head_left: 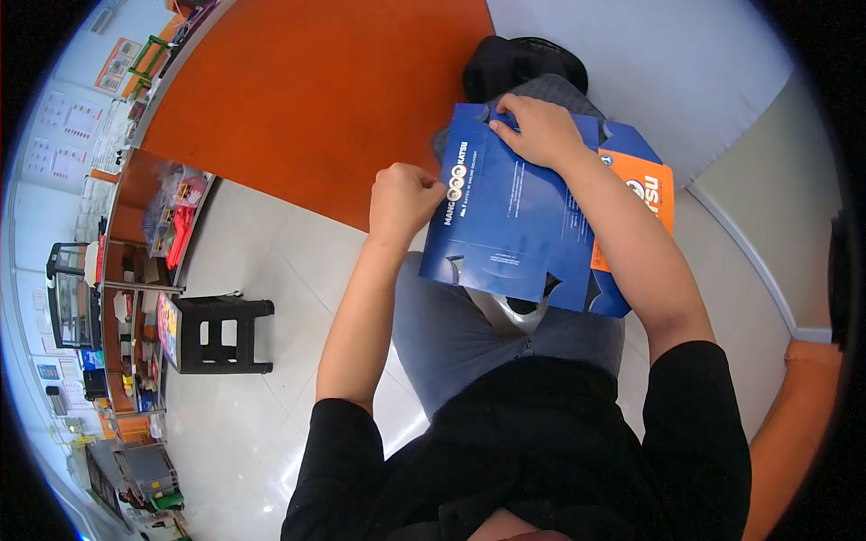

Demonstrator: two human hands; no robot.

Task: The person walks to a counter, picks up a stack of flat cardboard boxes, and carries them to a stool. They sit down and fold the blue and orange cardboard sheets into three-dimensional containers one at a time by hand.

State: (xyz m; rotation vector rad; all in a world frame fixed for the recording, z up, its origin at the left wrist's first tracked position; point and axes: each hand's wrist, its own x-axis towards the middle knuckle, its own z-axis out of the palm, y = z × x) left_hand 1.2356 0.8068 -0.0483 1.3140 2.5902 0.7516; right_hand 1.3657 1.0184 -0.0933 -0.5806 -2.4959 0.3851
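Note:
A blue flat cardboard food box (505,212), unfolded, lies tilted above my lap. White "MANGO KATSU" lettering runs along its left part, and an orange panel (666,194) with white letters shows at its right side. My left hand (406,197) is closed, its fingertips pinched together at the box's left edge. My right hand (541,133) grips the top of the sheet, with bent fingers around a cut-out near the upper edge. My right forearm crosses over the cardboard and hides part of it. Cut flaps and slots show along the lower edge.
An orange tabletop (316,90) stretches ahead and to the left. A black bag (523,68) sits beyond the box. At left are a black stool (225,335) and shelves holding red-wrapped packs (183,225). An orange piece of furniture (798,424) stands at right.

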